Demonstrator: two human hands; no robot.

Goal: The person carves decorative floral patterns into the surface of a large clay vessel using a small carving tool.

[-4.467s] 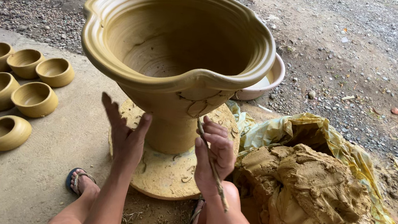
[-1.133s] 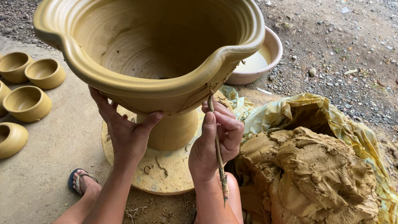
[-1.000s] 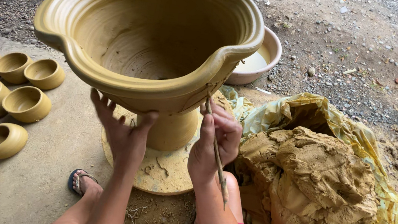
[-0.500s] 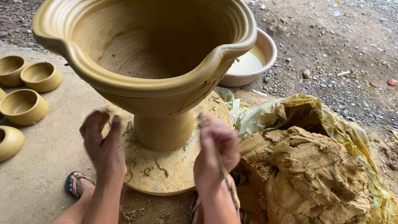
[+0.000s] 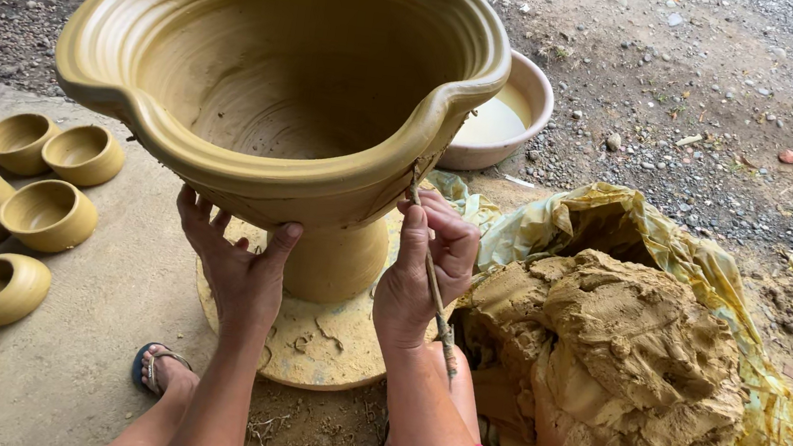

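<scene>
Big wet clay pot [image 5: 281,98] stands upright on a round clay-smeared wheel disc [image 5: 322,340], mouth facing up, long axis vertical from narrow foot to wide flared rim. Rim is wavy, with a pinched spout-like fold on the left and another on the right side near the stick. Left hand [image 5: 236,259] has its fingers spread, palm pressed up against the underside of the pot's bowl, just left of the stem. Right hand [image 5: 426,267] is closed, pinching a thin stick [image 5: 430,278]. Stick runs steeply, top end touching the pot wall under the right rim fold, lower end slanting down and right past the wrist; long axis near vertical, slightly tilted.

Left of the pot, rows of small clay bowls [image 5: 9,216] sit upright on the concrete floor [image 5: 120,300], mouths up, well apart from the hands. Right of the hands, a large lump of raw clay [image 5: 620,372] lies on a yellowish plastic sheet [image 5: 712,282], just beside the right forearm. Behind the pot, a pale basin [image 5: 500,120] holds murky water, on gravel ground [image 5: 726,82]. A foot in a sandal [image 5: 159,370] shows below the left arm.
</scene>
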